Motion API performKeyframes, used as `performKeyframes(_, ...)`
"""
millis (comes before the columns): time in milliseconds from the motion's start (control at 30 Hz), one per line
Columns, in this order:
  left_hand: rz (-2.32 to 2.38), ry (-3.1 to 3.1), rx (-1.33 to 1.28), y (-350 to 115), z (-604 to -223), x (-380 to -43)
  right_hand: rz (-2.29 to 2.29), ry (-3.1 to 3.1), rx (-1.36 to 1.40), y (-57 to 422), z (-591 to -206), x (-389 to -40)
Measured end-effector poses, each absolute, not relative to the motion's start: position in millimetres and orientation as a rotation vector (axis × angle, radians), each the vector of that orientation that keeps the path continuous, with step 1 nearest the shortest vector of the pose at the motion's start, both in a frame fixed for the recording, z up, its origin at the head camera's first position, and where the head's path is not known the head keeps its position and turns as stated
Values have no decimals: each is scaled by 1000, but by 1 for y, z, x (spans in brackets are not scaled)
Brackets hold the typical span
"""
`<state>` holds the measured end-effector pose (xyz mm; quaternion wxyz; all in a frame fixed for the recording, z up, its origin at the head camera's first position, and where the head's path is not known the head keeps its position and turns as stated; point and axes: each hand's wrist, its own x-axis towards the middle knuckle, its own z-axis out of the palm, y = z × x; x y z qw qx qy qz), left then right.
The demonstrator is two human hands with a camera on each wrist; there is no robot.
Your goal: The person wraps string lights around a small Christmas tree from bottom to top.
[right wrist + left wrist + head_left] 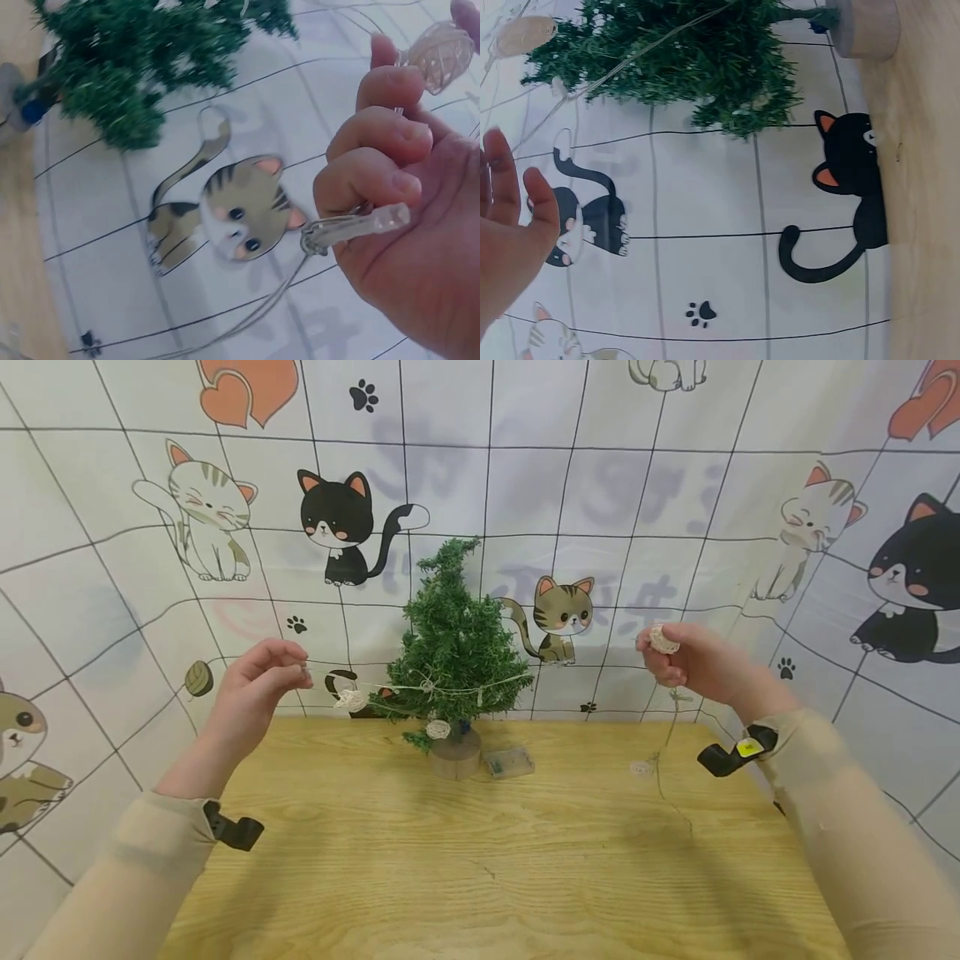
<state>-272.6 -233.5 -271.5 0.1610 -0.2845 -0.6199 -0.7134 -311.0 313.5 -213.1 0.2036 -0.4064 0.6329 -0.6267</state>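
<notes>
– While both arms reach forward, what's the left hand on?
– One end of a thin white string. Thumb and fingertips are together, pinching it, out to the left of the small green tree.
– And the right hand?
– Clamped on a woven ball, out to the right of the tree. Its other fingers curl toward the palm. A clear bulb on wire lies by the lowest finger, over the palm's edge. Can't tell if that's gripped.
– Where does the string run?
– Across the front of the lower branches, sagging slightly. Can't tell from here whether it touches the needles. Past the tree's right side it's hard to trace.
– More balls?
– A white ball near the left hand, between it and the tree. A low ball at the tree's front, just above the base. A faint ball beside the thin wire hanging below the right hand.
– Table?
– Wood-grain table. Tree's upright on its round wooden base, with a flat clear box just right of it; contents too blurry to read. Cat-print backdrop behind.
</notes>
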Motion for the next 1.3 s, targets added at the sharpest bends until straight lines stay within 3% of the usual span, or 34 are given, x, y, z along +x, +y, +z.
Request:
performKeyframes(367,-1920,-1801,-1448,-232,-255,-268,-2255,1278,-1056,297,-163,-315)
performKeyframes(767,-2042,-1508,-1904,-227,-254,-290,-2565,1059,-885,268,-127,-321)
performKeyframes(967,-2345,-1289,-1872,-222,-252,-298,-2716,1035,-793,251,-109,-325)
performKeyframes(1300,-2604,-1015,-1544,-217,-251,-304,-2723,1291,-792,231,-99,-336)
